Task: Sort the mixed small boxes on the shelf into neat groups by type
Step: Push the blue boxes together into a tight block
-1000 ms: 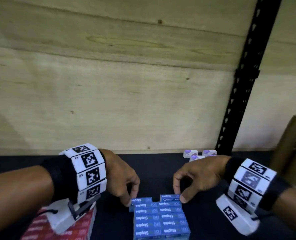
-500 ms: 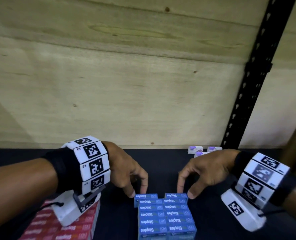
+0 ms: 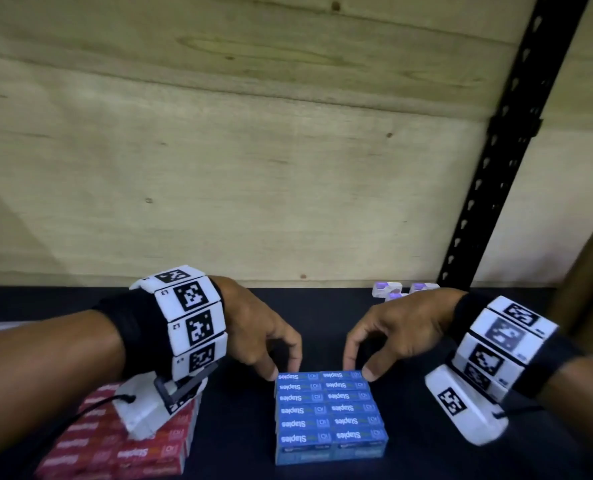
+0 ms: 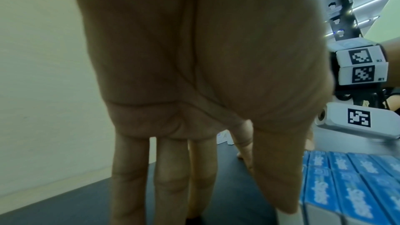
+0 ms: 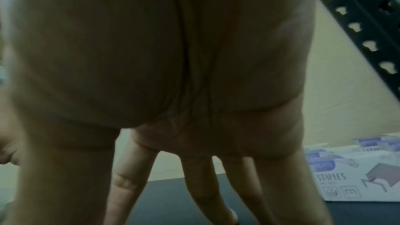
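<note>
Since a second ago you've pushed the two far blue staple boxes [image 3: 321, 375] flush with the block. Your left hand [image 3: 253, 336] and right hand [image 3: 397, 329] touch their ends with relaxed, downward fingers, gripping nothing. Only your right wrist view reads "STAPLES" on the white boxes [image 5: 355, 174]; red staple boxes [image 3: 115, 448] sit beneath your left wrist

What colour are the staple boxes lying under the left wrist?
The staple boxes are red with white lettering. The head view shows them best.
</note>
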A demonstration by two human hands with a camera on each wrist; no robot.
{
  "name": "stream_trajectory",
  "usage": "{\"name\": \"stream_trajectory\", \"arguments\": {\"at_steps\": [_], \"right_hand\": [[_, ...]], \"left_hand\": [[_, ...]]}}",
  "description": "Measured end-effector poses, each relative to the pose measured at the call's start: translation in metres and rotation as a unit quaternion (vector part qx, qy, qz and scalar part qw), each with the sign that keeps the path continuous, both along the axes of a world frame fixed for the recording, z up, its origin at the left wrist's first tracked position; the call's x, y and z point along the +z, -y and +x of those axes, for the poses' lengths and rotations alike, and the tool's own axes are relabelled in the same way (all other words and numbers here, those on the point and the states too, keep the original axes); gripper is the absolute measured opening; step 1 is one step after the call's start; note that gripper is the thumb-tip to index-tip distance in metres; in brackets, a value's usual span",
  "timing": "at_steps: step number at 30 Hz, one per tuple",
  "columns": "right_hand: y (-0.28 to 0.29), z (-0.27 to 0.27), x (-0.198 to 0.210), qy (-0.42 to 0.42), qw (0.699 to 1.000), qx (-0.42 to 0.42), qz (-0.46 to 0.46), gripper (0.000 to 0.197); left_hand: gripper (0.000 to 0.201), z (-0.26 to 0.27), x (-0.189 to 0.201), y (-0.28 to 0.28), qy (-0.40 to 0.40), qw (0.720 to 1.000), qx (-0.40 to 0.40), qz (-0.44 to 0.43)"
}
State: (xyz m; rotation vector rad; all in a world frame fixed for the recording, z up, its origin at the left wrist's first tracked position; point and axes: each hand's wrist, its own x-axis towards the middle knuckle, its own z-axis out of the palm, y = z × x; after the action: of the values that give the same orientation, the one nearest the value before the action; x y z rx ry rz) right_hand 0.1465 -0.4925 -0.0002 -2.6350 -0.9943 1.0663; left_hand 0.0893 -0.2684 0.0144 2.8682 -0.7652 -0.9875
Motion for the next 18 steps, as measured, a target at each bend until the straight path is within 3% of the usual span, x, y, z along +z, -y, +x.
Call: {"name": "stream_trajectory", "arguments": {"at_steps": [13,18], "right_hand": [[-0.005,-0.015,0.007,-0.026,0.993,-0.112,-0.002,0.024],[-0.002,-0.020,0.005,-0.048,0.986,-0.152,0.043,0.028]], "left_hand": [[0.025,-0.002,0.001,-0.001,-0.001,1.000,0.007,0.003],[0.025,0.000,-0.002,0.000,-0.001,1.000,0.009,0.010]]}}
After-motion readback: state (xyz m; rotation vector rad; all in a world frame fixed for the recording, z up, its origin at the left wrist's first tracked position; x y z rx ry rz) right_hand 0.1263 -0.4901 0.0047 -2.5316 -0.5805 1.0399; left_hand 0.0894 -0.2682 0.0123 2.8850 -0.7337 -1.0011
